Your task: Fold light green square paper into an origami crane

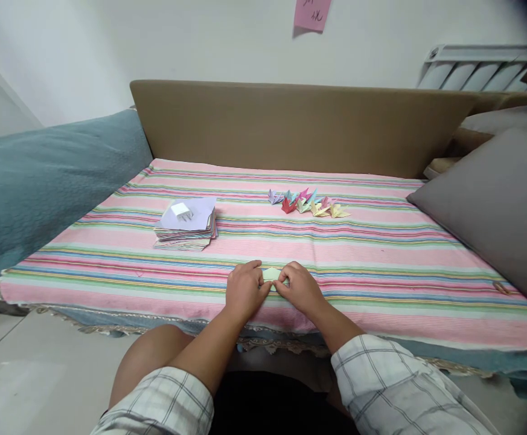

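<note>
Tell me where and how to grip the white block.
Probably pinch the block by two opposite sides, coming from above: it's compact, sits raised on top of the paper stack, and nothing covers it.

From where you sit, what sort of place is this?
Probably a living room at home: a striped cloth lies over what looks like a sofa, with a grey cushion at the right and a radiator by the wall.

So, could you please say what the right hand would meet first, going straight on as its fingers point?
Beyond the pale green paper it holds, the right hand would probably meet the left hand first, though the exact depth is unclear.
</note>
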`<act>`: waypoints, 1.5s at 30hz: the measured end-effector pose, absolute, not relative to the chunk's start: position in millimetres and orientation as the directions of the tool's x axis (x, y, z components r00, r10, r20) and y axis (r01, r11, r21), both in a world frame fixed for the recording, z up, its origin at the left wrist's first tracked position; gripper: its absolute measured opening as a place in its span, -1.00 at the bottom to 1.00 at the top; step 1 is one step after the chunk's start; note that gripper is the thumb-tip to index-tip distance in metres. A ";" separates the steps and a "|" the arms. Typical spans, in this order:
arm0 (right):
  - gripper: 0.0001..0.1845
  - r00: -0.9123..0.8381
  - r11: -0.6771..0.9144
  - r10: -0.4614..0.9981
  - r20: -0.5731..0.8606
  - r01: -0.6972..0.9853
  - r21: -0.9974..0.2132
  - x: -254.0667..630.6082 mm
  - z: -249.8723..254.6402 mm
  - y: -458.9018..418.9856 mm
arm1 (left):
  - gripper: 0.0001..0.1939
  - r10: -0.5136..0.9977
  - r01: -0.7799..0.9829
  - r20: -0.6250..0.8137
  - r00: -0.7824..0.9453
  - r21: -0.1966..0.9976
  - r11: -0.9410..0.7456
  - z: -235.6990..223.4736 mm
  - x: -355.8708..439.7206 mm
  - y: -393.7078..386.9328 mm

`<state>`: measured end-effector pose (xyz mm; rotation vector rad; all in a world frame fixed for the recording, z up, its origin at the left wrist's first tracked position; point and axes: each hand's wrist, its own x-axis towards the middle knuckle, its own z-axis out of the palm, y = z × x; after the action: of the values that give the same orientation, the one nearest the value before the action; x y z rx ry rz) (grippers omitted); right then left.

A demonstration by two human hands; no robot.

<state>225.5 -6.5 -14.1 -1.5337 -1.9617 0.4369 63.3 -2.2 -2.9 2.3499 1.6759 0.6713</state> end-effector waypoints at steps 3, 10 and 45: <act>-0.88 -0.131 0.265 0.957 0.259 0.755 -0.600 225.5 -14.3 -5.9 | -0.80 0.933 0.850 0.253 0.257 0.401 -0.343 -3.2 63.5 -2.2; -0.90 -0.159 0.272 0.960 0.229 0.715 -0.644 228.1 -13.7 -4.5 | -0.85 0.944 0.845 0.240 0.225 0.434 -0.312 -1.4 64.1 -2.5; -0.57 -0.417 0.537 0.843 0.339 0.643 -0.546 251.0 -18.0 -12.4 | -0.70 0.893 0.837 0.207 0.399 0.317 -0.447 -8.6 54.7 0.6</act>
<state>251.0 -12.4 -18.0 -1.1976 -2.1916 0.4467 54.7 0.6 -8.6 2.4882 1.5527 0.5223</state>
